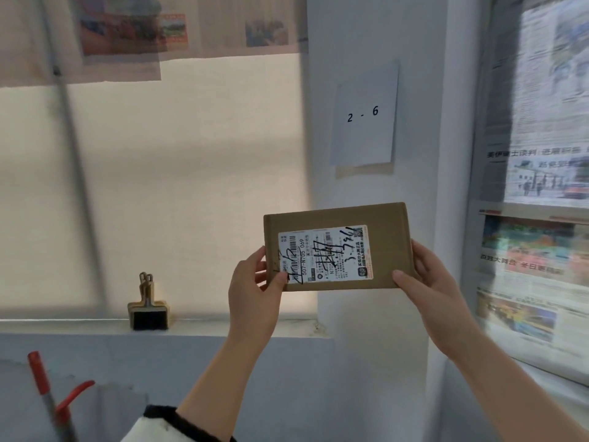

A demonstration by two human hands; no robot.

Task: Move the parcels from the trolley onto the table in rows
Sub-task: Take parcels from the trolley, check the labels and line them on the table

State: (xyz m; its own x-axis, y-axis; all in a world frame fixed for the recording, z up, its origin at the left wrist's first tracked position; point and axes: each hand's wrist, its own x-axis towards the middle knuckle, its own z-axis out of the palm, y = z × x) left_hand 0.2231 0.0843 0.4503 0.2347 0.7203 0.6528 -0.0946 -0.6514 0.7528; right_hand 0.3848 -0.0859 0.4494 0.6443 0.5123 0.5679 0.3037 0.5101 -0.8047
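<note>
So the parcel (338, 247) is held up in the air just below the "2 - 6" sheet (363, 119) taped to the wall, flat face and shipping label (325, 255) turned toward the camera. It's pinched at both short ends: by the left hand (255, 291) with the thumb pressed on the front by the label's corner and the fingers tucked behind, and by the right hand (427, 282) the same way at the far lower corner. It's judged to be a light, stiff, thin cardboard box, not slippery, and an edge grip like this should be plenty. Neither trolley nor table can be seen, so the drop spot can't be told. Down and well to the left of the sheet, some binder clips (148, 309) are parked on the window sill (79, 327); lower left again, a red-handled tool (41, 374) is poking up. Right of the sheet, newspapers (541, 218) are stuck over the glass. Nothing is seen blocking the parcel.
</note>
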